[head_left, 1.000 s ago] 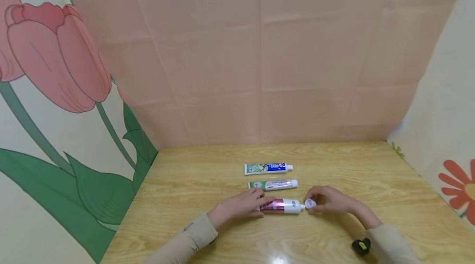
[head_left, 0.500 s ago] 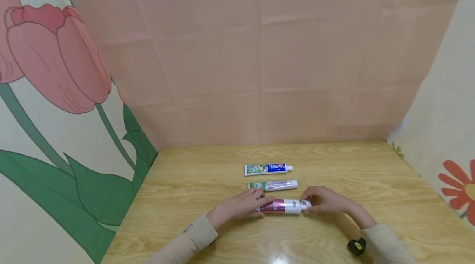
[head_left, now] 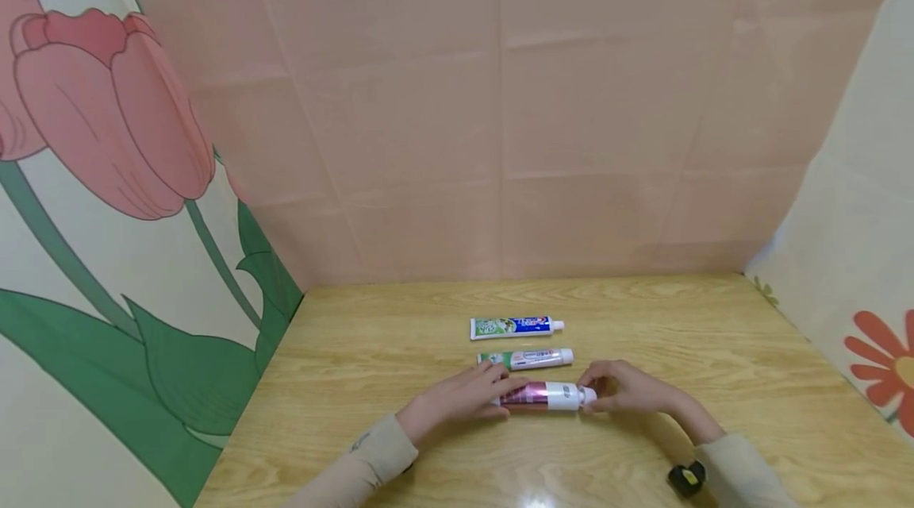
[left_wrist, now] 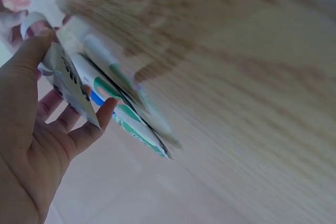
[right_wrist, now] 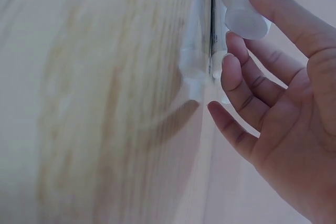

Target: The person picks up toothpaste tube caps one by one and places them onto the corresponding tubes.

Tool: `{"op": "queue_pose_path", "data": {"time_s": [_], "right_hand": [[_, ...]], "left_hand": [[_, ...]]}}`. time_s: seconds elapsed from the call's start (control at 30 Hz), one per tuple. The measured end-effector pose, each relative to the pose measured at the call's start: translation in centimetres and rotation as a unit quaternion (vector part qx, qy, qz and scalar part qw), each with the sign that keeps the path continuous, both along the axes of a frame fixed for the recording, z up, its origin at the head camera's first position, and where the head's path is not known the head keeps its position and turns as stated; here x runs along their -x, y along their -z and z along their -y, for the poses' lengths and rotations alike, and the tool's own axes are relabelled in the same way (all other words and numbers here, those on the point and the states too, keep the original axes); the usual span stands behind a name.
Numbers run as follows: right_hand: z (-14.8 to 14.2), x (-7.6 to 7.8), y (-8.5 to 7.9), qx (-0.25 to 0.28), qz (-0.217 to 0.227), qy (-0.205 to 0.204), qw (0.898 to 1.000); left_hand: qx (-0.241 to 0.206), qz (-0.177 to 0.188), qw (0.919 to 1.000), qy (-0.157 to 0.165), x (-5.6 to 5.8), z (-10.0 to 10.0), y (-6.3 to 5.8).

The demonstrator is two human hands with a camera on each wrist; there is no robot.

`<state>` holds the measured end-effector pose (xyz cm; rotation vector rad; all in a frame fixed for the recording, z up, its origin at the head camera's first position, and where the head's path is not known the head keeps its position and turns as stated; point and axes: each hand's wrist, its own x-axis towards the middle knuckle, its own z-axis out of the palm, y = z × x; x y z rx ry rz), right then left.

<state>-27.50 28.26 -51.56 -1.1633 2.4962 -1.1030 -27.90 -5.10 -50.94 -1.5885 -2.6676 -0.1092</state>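
A pink and white toothpaste tube (head_left: 531, 395) lies nearest the person, its neck pointing right. My left hand (head_left: 460, 397) grips it around its tail half, thumb on one side and fingers on the other in the left wrist view. At the neck sits a white cap (head_left: 589, 395), pinched between thumb and fingers of my right hand (head_left: 631, 387). The right wrist view shows the cap's round end (right_wrist: 247, 23) under the thumb, with the other fingers spread loosely below. The tube's nozzle is hidden inside the cap.
Behind it lie a green and white toothpaste tube (head_left: 539, 358) and, farther back, a green and blue toothpaste tube (head_left: 514, 326), both capped ends to the right. All rest on a wood-grain table (head_left: 371, 317) before a pink cloth backdrop (head_left: 457, 135). A small black object (head_left: 687, 479) is by the right sleeve.
My right hand has moved slightly left, bringing the cap from beside the nozzle onto the tube's neck. The left hand has stayed in place on the tube.
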Motion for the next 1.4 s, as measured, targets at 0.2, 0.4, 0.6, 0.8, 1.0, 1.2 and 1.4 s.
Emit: {"op": "queue_pose_path", "data": {"time_s": [0.2,0.4,0.6,0.8,1.0,1.2,1.4], "right_hand": [[0.1,0.1,0.0,0.008,-0.009,0.017,1.000],[0.2,0.2,-0.2,0.026,-0.025,0.017,0.999],[0.0,0.4,-0.5,0.035,-0.033,0.019,0.999],[-0.1,0.5,-1.0,0.050,-0.049,0.016,0.997],[0.0,0.6,-1.7,0.056,-0.053,0.026,0.997],[-0.2,0.9,-1.8,0.058,-0.038,0.027,0.997],[-0.1,1.3,-2.2,0.057,-0.045,0.046,0.996]], "left_hand": [[-0.004,-0.008,1.0000,-0.004,0.0,0.2,-0.2],[-0.009,-0.027,0.9996,0.004,0.0,0.3,-0.7],[-0.019,-0.037,0.9991,0.011,0.3,0.3,-0.9],[-0.029,-0.035,0.9989,0.004,0.4,0.2,-1.2],[-0.051,-0.054,0.9972,0.013,0.7,0.3,-1.4],[-0.073,-0.046,0.9962,0.009,1.0,0.6,-1.8],[-0.101,-0.027,0.9945,-0.005,1.3,0.9,-2.5]]}}
